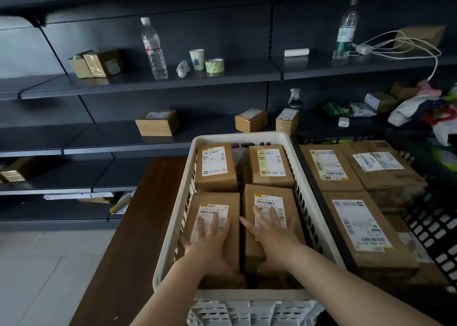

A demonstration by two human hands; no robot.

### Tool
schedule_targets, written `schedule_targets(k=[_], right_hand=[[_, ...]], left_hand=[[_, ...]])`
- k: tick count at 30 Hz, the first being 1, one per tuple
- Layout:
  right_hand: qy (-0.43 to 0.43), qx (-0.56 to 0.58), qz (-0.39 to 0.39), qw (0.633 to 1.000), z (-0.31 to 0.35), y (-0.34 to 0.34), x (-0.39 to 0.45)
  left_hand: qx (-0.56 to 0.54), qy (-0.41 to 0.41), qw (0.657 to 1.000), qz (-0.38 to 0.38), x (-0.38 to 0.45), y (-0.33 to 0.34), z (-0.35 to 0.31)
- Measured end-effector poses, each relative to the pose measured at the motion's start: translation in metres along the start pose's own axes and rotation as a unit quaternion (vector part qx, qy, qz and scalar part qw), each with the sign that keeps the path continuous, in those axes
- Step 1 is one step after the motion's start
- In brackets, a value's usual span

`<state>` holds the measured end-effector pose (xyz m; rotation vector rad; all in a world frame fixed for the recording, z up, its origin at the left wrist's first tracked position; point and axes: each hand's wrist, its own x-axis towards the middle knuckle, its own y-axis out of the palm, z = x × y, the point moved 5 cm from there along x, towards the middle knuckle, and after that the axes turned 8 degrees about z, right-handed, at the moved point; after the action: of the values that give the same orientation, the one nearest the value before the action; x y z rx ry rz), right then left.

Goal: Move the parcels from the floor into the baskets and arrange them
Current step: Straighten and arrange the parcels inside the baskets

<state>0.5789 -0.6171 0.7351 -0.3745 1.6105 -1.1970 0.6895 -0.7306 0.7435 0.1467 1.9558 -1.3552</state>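
Note:
A white slotted basket [173, 227] on a dark wooden table holds brown cardboard parcels with white labels. Two lie at its far end, one on the left [215, 167] and one on the right [270, 166]. My left hand [210, 236] rests flat, fingers spread, on the near left parcel [222, 199]. My right hand [270, 229] lies flat on the near right parcel [265, 192]. Neither hand closes around a box. A black basket [435, 227] to the right holds larger parcels [366, 229].
The wooden table [128, 239] extends left of the white basket, with tiled floor beyond. Dark metal shelves [153, 78] behind carry small boxes, two water bottles, a paper cup, tape, a spray bottle, a charger with cables and a heap of bags at the right.

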Motion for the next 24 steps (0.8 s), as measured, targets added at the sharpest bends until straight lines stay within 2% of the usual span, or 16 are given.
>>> schedule_targets(k=[2, 4, 8, 16, 18, 20, 22, 24], right_hand=[[-0.002, -0.014, 0.01, 1.0, 0.0, -0.003, 0.0], [0.004, -0.026, 0.026, 0.999, -0.002, -0.003, -0.003], [0.033, -0.042, 0.033, 0.998, -0.005, -0.003, -0.012], [0.094, -0.014, 0.024, 0.995, 0.008, -0.007, -0.004], [0.082, 0.028, 0.032, 0.996, 0.007, -0.007, -0.005], [0.053, 0.127, 0.019, 0.99, 0.002, -0.02, -0.006], [0.015, 0.243, -0.026, 0.97, -0.002, -0.044, -0.006], [0.017, 0.303, -0.071, 0.95, -0.006, -0.066, 0.001]], left_hand=[[0.06, 0.014, 0.998, 0.022, -0.001, 0.007, 0.002], [0.088, 0.019, 0.996, 0.01, 0.001, 0.005, 0.001], [0.07, 0.032, 0.997, -0.028, 0.012, -0.009, -0.007], [0.087, 0.042, 0.995, -0.031, 0.018, -0.01, -0.01], [0.042, 0.07, 0.996, -0.03, 0.014, -0.014, -0.009], [-0.081, 0.086, 0.989, -0.093, 0.009, -0.031, -0.002], [-0.235, 0.065, 0.947, -0.208, 0.006, -0.057, 0.016], [-0.315, 0.048, 0.909, -0.269, 0.013, -0.077, 0.03]])
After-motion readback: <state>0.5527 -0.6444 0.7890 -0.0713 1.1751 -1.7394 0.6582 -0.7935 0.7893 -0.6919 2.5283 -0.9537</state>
